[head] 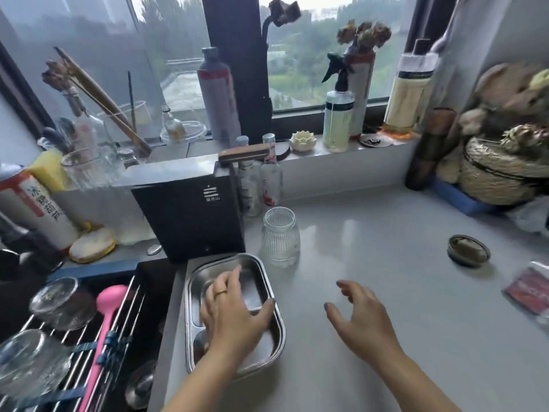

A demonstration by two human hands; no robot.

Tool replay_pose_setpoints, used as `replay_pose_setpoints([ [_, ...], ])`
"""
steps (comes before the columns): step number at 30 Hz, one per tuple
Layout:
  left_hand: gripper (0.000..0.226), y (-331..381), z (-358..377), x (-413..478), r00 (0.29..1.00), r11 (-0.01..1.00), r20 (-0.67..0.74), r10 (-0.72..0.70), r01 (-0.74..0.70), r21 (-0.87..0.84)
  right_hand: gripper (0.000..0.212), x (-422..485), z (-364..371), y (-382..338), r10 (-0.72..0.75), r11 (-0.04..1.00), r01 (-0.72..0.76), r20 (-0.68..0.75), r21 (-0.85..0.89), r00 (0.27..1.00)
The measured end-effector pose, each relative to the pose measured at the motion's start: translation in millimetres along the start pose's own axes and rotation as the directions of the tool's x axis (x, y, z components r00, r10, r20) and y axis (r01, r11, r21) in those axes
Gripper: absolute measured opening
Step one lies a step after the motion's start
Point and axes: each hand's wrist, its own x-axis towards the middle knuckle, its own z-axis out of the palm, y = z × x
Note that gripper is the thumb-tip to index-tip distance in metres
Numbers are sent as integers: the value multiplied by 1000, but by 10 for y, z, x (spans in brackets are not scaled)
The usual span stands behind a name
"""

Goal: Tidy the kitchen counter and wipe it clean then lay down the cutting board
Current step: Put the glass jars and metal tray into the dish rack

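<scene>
A divided stainless steel tray [258, 272] lies on the grey counter [386, 278] beside the sink. My left hand [234, 310] rests over the tray, fingers spread across its inner divider and thumb at the right rim; whether it grips the tray is unclear. My right hand [361, 318] hovers open above the bare counter to the right, holding nothing. An empty ribbed glass jar [280, 234] stands upright just behind the tray. A small round tin lid [468, 250] and a red packet [530, 292] lie further right. No cutting board or cloth is visible.
A black box-shaped appliance [193, 215] stands behind the tray. The sink rack [89, 337] at left holds glasses and a pink spoon [105, 322]. Bottles and a spray bottle [338, 114] line the windowsill. A woven basket [499, 171] sits at the far right.
</scene>
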Motion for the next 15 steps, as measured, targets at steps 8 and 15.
replay_pose_setpoints([
  [8, 108, 831, 702, 863, 993, 961, 4, -121, 118, -249, 40, -62, -355, 617, 71, 996, -73, 33, 41, 997],
  [15, 94, 729, 987, 1167, 943, 948, -151, -296, 271, -168, 39, -44, -400, 761, 24, 1000, -25, 60, 18, 998],
])
